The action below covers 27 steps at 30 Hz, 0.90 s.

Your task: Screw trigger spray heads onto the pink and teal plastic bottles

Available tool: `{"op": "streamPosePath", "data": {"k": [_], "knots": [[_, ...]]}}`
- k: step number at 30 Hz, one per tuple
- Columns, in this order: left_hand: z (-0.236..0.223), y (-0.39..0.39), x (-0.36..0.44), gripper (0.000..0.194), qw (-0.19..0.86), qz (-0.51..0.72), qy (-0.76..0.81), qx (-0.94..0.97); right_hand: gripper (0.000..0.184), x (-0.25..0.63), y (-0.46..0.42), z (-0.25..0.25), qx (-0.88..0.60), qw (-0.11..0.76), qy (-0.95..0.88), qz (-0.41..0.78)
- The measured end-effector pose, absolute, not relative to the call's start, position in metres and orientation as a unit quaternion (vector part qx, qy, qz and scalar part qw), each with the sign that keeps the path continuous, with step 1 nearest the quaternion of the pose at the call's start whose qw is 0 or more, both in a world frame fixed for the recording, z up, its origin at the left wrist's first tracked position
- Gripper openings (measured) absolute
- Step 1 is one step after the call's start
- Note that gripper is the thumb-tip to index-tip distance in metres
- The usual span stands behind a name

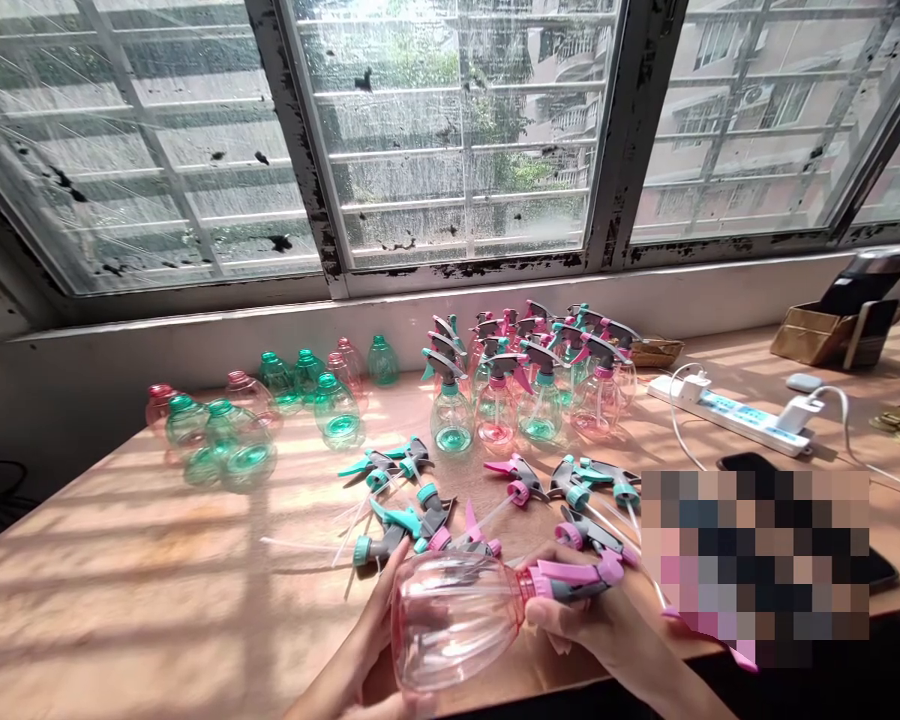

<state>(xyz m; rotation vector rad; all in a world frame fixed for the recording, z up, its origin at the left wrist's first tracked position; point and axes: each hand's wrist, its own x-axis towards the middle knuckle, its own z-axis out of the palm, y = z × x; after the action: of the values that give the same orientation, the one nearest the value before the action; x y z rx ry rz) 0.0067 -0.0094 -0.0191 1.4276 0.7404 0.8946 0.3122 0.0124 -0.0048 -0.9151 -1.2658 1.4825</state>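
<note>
A clear pink spray bottle point(457, 625) lies on its side in the air over the table's front edge, its base to the left. My left hand point(379, 625) is wrapped around the base end; part of its fingers is behind the bottle. On the neck sits a pink and grey trigger head point(570, 580), and my right hand point(577, 615) grips it at the collar. Just beyond my hands lie loose trigger heads with thin tubes, such as a teal one point(379, 545) and a pink one point(521, 485).
Headless green and pink bottles point(337, 410) stand at the back left. Several bottles with trigger heads point(495, 405) are grouped at the back centre. To the right are a white power strip point(731, 415) with cables, a dark phone point(765, 480) and a cardboard box point(817, 335). Windows line the back.
</note>
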Motion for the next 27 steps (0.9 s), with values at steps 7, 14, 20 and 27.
{"op": "streamPosePath", "data": {"k": [7,14,20,27], "knots": [[-0.012,-0.015,0.015,0.096,0.613,0.401,0.325,0.597,0.031,0.313,0.012,-0.006,-0.373,0.463,-0.519,0.614],[-0.016,-0.01,0.009,0.094,0.603,0.382,0.315,0.626,0.032,0.314,0.012,-0.007,-0.377,0.462,-0.523,0.609],[-0.021,-0.009,0.012,0.091,0.599,0.402,0.305,0.622,0.041,0.314,0.013,-0.011,-0.382,0.468,-0.525,0.599],[-0.011,-0.01,0.004,0.098,0.611,0.368,0.331,0.618,0.038,0.315,0.015,-0.014,-0.352,0.462,-0.546,0.604]]}}
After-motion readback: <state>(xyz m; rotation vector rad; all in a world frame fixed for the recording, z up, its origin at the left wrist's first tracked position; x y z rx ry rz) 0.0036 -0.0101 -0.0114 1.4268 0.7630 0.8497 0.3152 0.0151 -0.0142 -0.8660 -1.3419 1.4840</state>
